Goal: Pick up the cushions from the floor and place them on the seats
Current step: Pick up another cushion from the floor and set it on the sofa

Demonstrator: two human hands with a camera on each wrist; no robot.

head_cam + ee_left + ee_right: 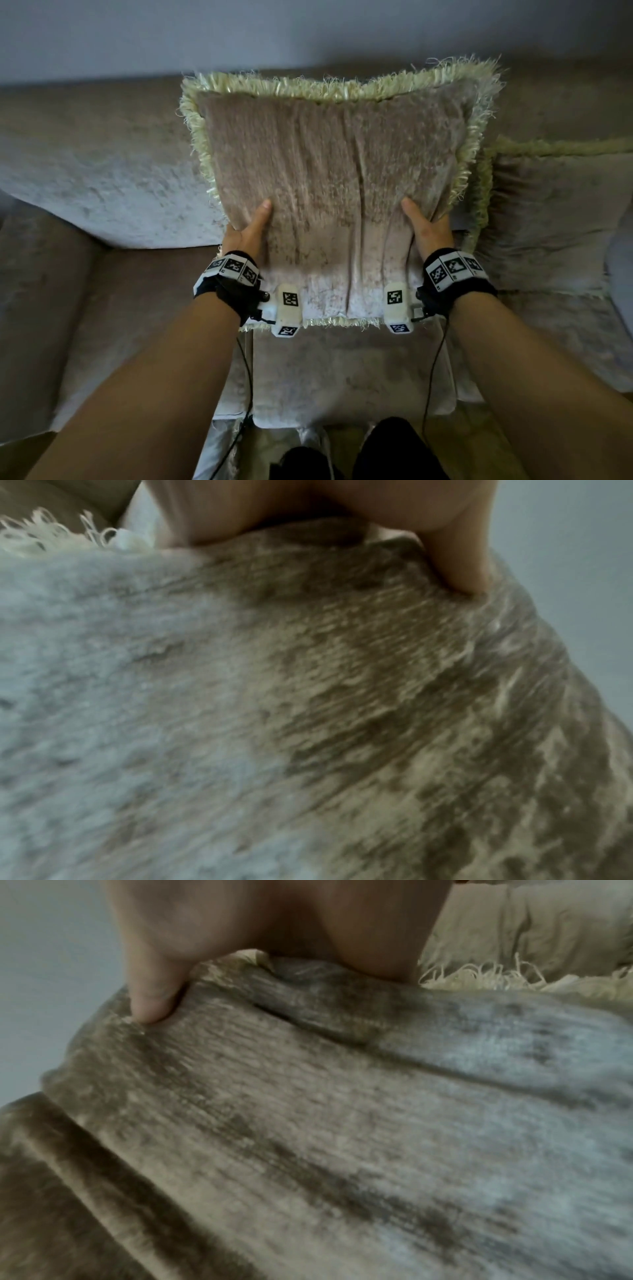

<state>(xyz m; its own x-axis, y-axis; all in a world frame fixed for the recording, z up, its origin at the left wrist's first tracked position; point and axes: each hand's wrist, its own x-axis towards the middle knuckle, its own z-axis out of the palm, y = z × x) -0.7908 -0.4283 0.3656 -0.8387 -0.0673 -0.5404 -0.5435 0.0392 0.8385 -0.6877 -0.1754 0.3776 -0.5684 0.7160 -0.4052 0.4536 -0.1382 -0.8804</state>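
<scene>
The cushion (329, 178) is up in the air, held by both hands over the sofa seat (346, 373). The left hand (248, 233) grips its left side and the right hand (426, 229) grips its right side. On each hand the thumb lies flat on the front of the cushion, and the other fingers are hidden behind it, so each hand pinches the soft cloth between thumb and fingers.

Why two hands, one on each side? The cushion is big and floppy. I think a grip on both sides keeps it flat and straight, so it does not fold or swing.

Both grips sit low on the cushion, near its bottom edge. Most of the cushion stands up above the grips, with its fringe (308, 85) well past the thumbs at the top. Held like this, the cushion faces the person and its back faces the sofa backrest (102, 164). It looks ready to be leaned there.

In the left wrist view, the thumb (459, 564) presses a small dent in the fuzzy cloth. In the right wrist view, the thumb (150, 993) makes a fold too. So the grips are firm.

Just to the right of the right grip, another cushion (548, 222) already leans on the sofa. I think this one will go beside it, close but not on top. Below the grips, the seat waits for it.
</scene>
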